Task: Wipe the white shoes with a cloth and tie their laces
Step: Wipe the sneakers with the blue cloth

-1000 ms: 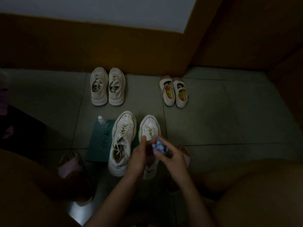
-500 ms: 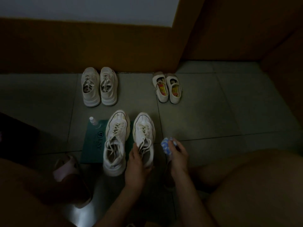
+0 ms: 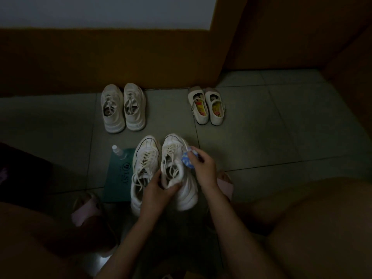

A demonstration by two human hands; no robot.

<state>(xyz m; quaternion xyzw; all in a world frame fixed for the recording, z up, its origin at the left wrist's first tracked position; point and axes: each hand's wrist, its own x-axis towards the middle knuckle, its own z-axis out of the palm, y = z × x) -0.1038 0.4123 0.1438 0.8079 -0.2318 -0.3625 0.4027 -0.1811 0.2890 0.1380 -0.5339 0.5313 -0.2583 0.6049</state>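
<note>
Dim tiled floor [image 3: 261, 137]: laced pair [image 3: 122, 107] at 12 o'clock, strapped pair [image 3: 209, 106] at 1. Green mat [image 3: 118, 178] at 9 of centre, flat sneaker [image 3: 144, 158] at its edge. Held sneaker [image 3: 187, 190] tilted, left hand [image 3: 159, 191] gripping its heel collar. Right hand [image 3: 204, 168] pinches cloth [image 3: 186, 161] against its 3 o'clock flank. Risk: loose laces [image 3: 171, 158] snag under the cloth; heel grip slips.

gripping the heel of a white sneaker [image 3: 182, 191] with the left hand [image 3: 159, 190]. pressing a blue cloth [image 3: 186, 161] to its side with the right hand [image 3: 205, 168].
</note>
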